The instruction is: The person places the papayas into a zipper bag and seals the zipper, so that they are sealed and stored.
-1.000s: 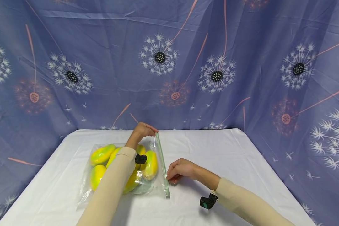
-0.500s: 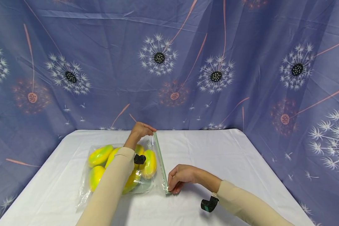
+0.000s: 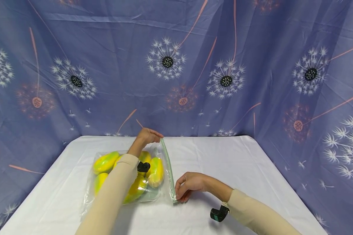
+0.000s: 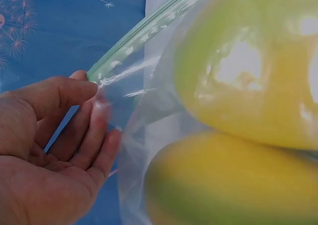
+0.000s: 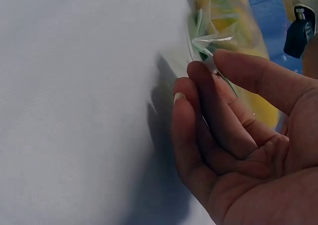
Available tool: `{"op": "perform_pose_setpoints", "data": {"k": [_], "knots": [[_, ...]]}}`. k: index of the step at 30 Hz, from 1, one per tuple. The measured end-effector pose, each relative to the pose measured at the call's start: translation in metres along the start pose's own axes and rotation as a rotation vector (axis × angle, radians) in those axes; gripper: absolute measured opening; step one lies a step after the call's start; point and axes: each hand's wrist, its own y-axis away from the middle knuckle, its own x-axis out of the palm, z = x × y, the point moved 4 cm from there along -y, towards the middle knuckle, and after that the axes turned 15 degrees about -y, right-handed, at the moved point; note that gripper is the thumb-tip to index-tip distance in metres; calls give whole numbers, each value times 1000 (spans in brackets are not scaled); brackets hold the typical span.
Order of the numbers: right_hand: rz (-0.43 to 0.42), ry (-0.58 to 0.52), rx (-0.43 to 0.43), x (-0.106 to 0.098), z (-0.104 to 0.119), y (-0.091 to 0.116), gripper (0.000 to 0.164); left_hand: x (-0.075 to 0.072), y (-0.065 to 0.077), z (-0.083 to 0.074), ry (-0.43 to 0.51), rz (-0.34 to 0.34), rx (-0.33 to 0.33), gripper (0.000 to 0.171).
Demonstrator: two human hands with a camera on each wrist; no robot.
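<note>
A clear zip bag (image 3: 89, 195) lies flat on the table with several yellow-green mangoes (image 3: 156, 172) inside. Its green zip strip (image 3: 168, 160) runs along the right side. At the strip's far end, my left hand (image 3: 147, 135) pinches the corner between thumb and fingers; the left wrist view shows the thumb on the green edge (image 4: 139, 31). My right hand (image 3: 192, 184) pinches the strip close to its near end. In the right wrist view, a small whitish piece (image 5: 209, 62) shows between thumb and index finger. The left forearm hides some of the mangoes.
A white cloth covers the table (image 3: 223, 160). Behind it hangs a blue curtain (image 3: 120, 65) with a dandelion print. Each wrist wears a black camera, the right one (image 3: 219, 213) hanging just above the cloth.
My right hand has slid along the zip strip toward its near end, then stayed there. The left hand keeps its pinch on the far corner.
</note>
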Motion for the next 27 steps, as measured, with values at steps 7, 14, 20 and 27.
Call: {"op": "perform_pose_setpoints", "data": {"k": [7, 14, 20, 27], "knots": [[-46, 35, -26, -10, 8, 2, 19, -3, 7, -3, -66, 31, 50, 24], [-103, 104, -49, -25, 19, 8, 28, -7, 26, -2, -161, 25, 118, 29], [-174, 138, -84, -38, 24, 16, 38, -12, 47, 6, -187, 21, 149, 33], [-368, 279, -246, -53, 31, 30, 50, -16, 74, 13, -267, -48, 203, 45]]}}
